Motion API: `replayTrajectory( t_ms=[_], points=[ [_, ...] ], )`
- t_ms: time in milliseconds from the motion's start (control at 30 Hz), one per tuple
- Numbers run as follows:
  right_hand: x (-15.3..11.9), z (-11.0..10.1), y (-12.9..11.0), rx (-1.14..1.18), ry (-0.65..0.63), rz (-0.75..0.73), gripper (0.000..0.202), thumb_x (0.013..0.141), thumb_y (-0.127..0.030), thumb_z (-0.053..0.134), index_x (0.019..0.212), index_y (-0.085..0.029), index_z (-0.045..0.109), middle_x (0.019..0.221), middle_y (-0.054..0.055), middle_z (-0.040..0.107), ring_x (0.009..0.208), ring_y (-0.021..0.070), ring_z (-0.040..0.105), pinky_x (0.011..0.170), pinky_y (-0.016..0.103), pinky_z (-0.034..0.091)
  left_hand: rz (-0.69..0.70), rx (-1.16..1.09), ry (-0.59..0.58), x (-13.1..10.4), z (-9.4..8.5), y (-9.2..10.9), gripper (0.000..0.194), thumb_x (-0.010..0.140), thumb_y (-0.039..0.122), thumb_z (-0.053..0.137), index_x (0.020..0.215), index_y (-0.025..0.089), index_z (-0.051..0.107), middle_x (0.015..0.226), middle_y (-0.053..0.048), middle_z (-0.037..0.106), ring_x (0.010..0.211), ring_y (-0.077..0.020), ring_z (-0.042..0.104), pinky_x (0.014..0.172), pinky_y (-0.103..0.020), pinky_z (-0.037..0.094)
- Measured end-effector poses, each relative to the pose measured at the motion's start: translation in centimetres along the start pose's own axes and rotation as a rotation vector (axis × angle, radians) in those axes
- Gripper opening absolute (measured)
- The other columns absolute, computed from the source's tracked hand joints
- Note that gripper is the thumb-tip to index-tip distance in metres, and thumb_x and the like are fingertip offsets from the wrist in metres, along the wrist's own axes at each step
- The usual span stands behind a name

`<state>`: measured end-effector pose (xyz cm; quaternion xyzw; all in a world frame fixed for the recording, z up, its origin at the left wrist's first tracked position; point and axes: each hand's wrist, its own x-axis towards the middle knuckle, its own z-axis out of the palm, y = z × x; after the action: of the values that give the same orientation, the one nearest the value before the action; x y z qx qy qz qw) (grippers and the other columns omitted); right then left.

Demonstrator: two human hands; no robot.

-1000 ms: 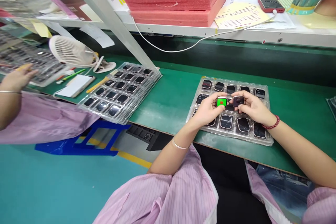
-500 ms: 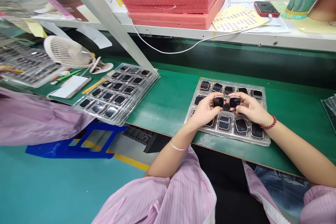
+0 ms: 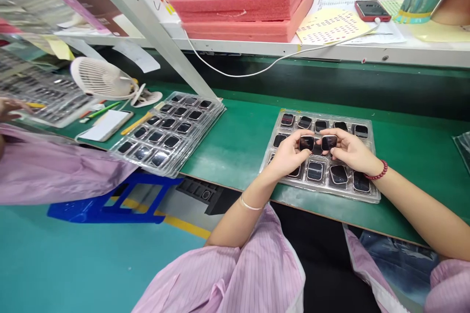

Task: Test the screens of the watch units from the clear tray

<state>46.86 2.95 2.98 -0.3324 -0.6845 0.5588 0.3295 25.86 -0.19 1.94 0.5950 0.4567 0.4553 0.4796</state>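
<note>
"What's in that left hand (image 3: 288,156)?"

"The left watch (image 3: 306,143), fingers gripping its edges. It's held up over the tray (image 3: 373,149)."

"And the right hand (image 3: 354,154)?"

"Fingers closed on the right watch (image 3: 329,143), just beside the other one. Both faces look dark."

"The tray's flat on the tabletop (image 3: 242,132), then, with more watches in its pockets?"

"Yes. Off to the left there's a tray stack (image 3: 196,138), filled on top, and a white fan (image 3: 103,78) at its far left."

"Someone else's hand (image 3: 11,107) is at the far left too, blurred."
</note>
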Motion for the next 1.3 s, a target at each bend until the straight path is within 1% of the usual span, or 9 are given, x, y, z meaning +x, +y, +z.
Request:
replayTrajectory(
  t_ms=[167,267,433,533,633,800,933,1000,1300],
  points=[
    [0.0,0.0,0.0,0.031,-0.011,-0.041,0.056,0.078,-0.013,0.062,0.132,-0.025,0.052,0.123,0.009,0.066,0.099,0.0221,0.069,0.080,0.036,0.061,0.005,-0.011,0.009,0.0,0.0,0.2,0.054,0.072,0.009,0.060,0.126,0.017,0.057,0.122,-0.010,0.064,0.098,-0.0192,0.065,0.087,-0.033,0.054],
    [0.1,-0.1,0.2,0.099,-0.004,-0.015,0.064,0.079,-0.016,0.068,0.138,-0.028,0.048,0.130,0.009,0.062,0.096,0.0205,0.069,0.075,0.033,0.062,-0.009,-0.071,-0.009,0.0,0.0,0.4,0.062,0.072,0.008,0.064,0.131,0.019,0.052,0.120,-0.009,0.064,0.103,-0.0197,0.065,0.086,-0.030,0.054],
    [0.2,-0.6,0.3,0.255,0.052,0.104,0.066,0.077,-0.024,0.079,0.136,-0.025,0.051,0.114,0.008,0.069,0.076,0.0159,0.071,0.064,0.027,0.061,-0.106,-0.282,0.027,0.0,-0.2,0.8,0.069,0.072,0.015,0.073,0.135,0.019,0.045,0.111,-0.008,0.067,0.080,-0.0146,0.070,0.064,-0.021,0.053],
    [0.4,-1.2,0.0,0.411,0.047,0.194,0.049,0.088,-0.049,0.067,0.127,-0.020,0.060,0.109,0.011,0.073,0.073,0.0175,0.073,0.062,0.027,0.061,-0.214,-0.446,0.051,0.4,-0.5,1.3,0.056,0.083,0.036,0.069,0.130,0.014,0.048,0.101,-0.010,0.071,0.071,-0.0158,0.072,0.052,-0.019,0.049],
    [0.6,-1.7,-0.4,0.564,0.018,0.263,0.056,0.097,-0.062,0.040,0.116,-0.016,0.067,0.107,0.015,0.075,0.075,0.0197,0.075,0.061,0.028,0.061,-0.345,-0.611,0.030,0.8,-1.0,1.8,0.051,0.097,0.055,0.040,0.116,0.010,0.056,0.098,-0.015,0.073,0.070,-0.0172,0.073,0.049,-0.020,0.050],
    [0.8,-2.2,-0.7,0.643,0.008,0.293,0.058,0.098,-0.062,0.036,0.113,-0.015,0.067,0.105,0.015,0.076,0.077,0.0202,0.075,0.062,0.027,0.062,-0.446,-0.697,-0.029,1.1,-1.5,2.1,0.060,0.099,0.059,0.027,0.105,0.009,0.060,0.094,-0.017,0.075,0.066,-0.0166,0.072,0.045,-0.020,0.048],
    [0.7,-1.9,-0.4,0.573,0.025,0.228,0.041,0.084,-0.046,0.072,0.115,-0.021,0.061,0.108,0.011,0.075,0.079,0.0186,0.075,0.063,0.026,0.062,-0.339,-0.619,-0.051,0.8,-1.3,1.5,0.042,0.085,0.041,0.067,0.114,0.013,0.054,0.096,-0.011,0.073,0.067,-0.0138,0.071,0.050,-0.017,0.048],
    [0.6,-1.6,-0.3,0.506,0.035,0.192,0.049,0.075,-0.027,0.082,0.116,-0.024,0.057,0.108,0.007,0.075,0.076,0.0160,0.073,0.063,0.024,0.061,-0.245,-0.519,-0.027,0.5,-0.9,1.1,0.055,0.072,0.022,0.077,0.120,0.017,0.049,0.099,-0.007,0.071,0.071,-0.0134,0.071,0.054,-0.017,0.049],
    [0.2,-0.4,0.0,0.181,0.099,0.051,0.037,0.077,-0.019,0.074,0.110,-0.024,0.058,0.093,0.001,0.068,0.064,0.0117,0.060,0.054,0.023,0.053,-0.117,-0.222,-0.051,-0.2,0.2,1.3,0.045,0.079,0.014,0.062,0.124,0.017,0.055,0.102,-0.007,0.067,0.082,-0.0158,0.071,0.061,-0.020,0.049]
  ],
)
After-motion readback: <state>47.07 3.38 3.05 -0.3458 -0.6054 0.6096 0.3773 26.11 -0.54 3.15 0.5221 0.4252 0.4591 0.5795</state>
